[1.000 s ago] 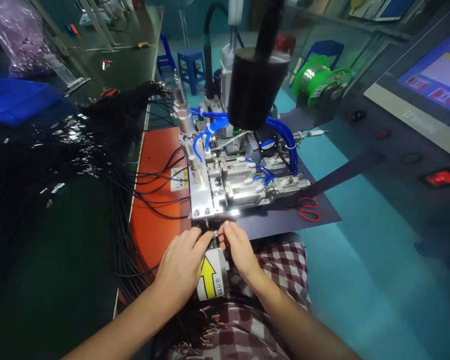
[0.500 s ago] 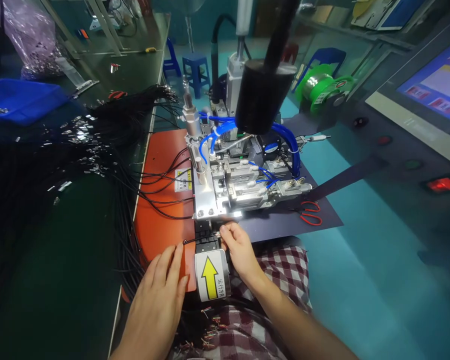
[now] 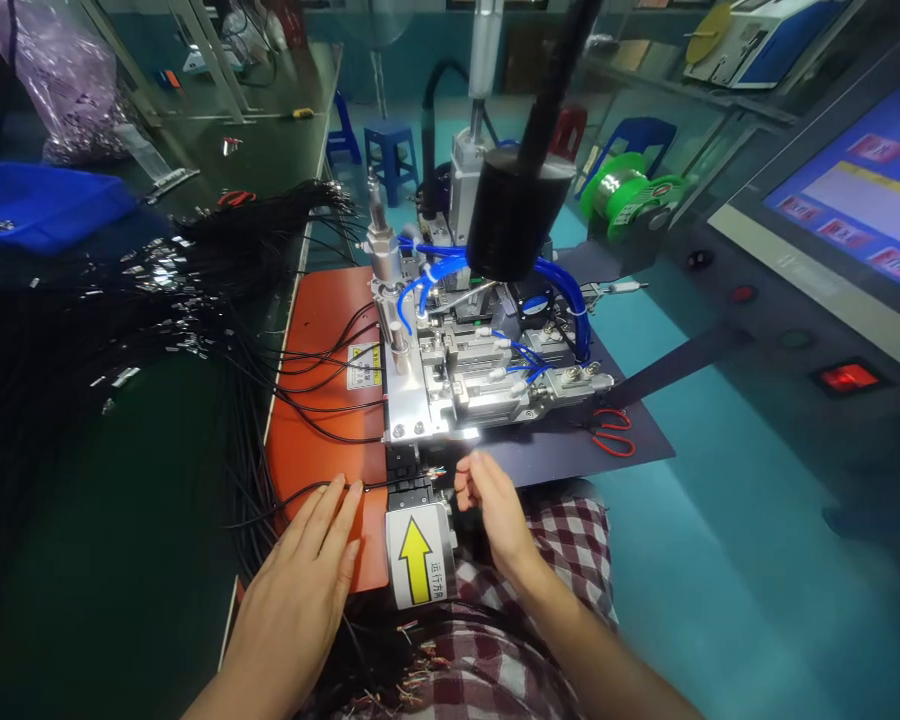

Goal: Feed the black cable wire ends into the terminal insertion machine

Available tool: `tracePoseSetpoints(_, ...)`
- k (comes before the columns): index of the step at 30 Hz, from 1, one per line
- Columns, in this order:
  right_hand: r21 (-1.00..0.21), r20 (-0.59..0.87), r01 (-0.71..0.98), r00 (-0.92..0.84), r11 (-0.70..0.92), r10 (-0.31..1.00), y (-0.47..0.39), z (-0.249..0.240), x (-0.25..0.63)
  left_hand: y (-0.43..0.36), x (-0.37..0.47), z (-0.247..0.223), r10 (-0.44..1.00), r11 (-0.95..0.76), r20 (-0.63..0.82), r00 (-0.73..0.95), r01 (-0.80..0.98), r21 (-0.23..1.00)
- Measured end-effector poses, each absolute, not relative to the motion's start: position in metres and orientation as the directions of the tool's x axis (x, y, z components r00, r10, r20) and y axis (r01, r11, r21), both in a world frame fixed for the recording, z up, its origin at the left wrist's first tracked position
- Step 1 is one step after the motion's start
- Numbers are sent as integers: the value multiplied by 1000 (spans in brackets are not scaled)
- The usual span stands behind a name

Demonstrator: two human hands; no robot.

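We see bright glare on the central metalwork and deep shadow at left. Edges look stretched and soft.

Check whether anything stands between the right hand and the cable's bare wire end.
Nothing visible stands between the right hand and the wire end; there is just a gap. The left hand lies on the orange plate, clear of it.

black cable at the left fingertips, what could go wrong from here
The black cable may slip out of line: the left hand lies flat over it, while the right hand is clear of its splayed wire ends.
Those thin ends could bend or catch on the metal machine just beyond.
The right fingers are also close to the machine, so they might get pinched if it moved.
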State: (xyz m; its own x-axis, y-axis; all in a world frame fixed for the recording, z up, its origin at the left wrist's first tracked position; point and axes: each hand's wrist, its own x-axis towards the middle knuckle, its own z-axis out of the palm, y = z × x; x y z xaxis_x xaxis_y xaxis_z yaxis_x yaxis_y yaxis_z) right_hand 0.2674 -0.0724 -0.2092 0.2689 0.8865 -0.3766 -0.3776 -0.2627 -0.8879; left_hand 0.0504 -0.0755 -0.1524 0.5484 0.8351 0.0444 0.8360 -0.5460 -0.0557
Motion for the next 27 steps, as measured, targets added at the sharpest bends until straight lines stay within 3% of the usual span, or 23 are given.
tracePoseSetpoints(16, -845, -480, -427, 338, -322, 810, -114, -228, 284, -71, 46, -148, 839, -543, 15, 543, 839, -27)
tracePoseSetpoints(22, -843, -493, -393, 292, -367, 819, -110, -222, 281, -15, 62, -149, 836, -548, 57, 545, 829, 116)
tracePoseSetpoints(27, -863, -489, -315, 321, -396, 811, -124, -207, 292, -12, 48, -119, 753, -651, 2, 658, 744, 153)
